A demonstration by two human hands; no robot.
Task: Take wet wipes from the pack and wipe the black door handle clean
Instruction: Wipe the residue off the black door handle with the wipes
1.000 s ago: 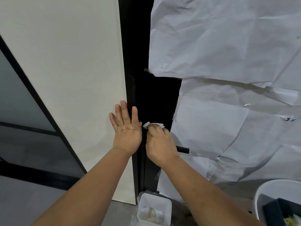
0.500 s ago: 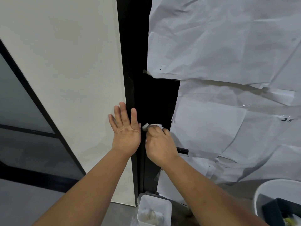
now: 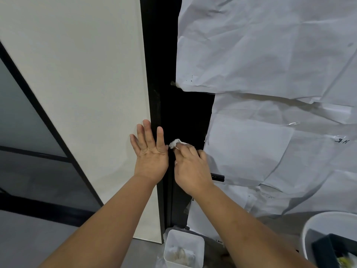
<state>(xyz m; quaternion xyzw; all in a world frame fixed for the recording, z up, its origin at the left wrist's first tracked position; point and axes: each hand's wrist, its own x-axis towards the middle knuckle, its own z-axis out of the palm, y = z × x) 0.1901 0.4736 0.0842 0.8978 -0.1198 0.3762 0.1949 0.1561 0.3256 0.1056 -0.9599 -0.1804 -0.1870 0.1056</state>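
At the far left, a dark glass panel (image 3: 23, 117) with black framing slants away, and beside it stands a pale wall panel (image 3: 87, 74). My left hand (image 3: 150, 153) lies flat there, fingers straight and slightly spread, palm pressed where the panel meets the black door (image 3: 185, 113), holding nothing.

Just right of it, my right hand (image 3: 191, 169) curls around the handle (image 3: 218, 177) with a wipe (image 3: 176, 143) bunched under the fingers. A white tuft of the wipe sticks out above my fingertips, almost touching my left forefinger. Only the black tip of the handle shows, poking out to the right of my knuckles.

I judge the wipe to be soft, limp and damp, so it should mould to the bar if I keep it wrapped in my fist. The handle looks rigid and smooth, likely slick when wet, so a full grip around it suits best.

Further right, crumpled white paper (image 3: 270, 64) covers most of the door. Below, on the floor, sits a small white tub (image 3: 184, 248) with used wipes inside, and at the right edge a white bucket (image 3: 328, 225) is cut off.

My hand hides most of the handle. I cannot find the wipe pack; what the bucket holds is blurred.
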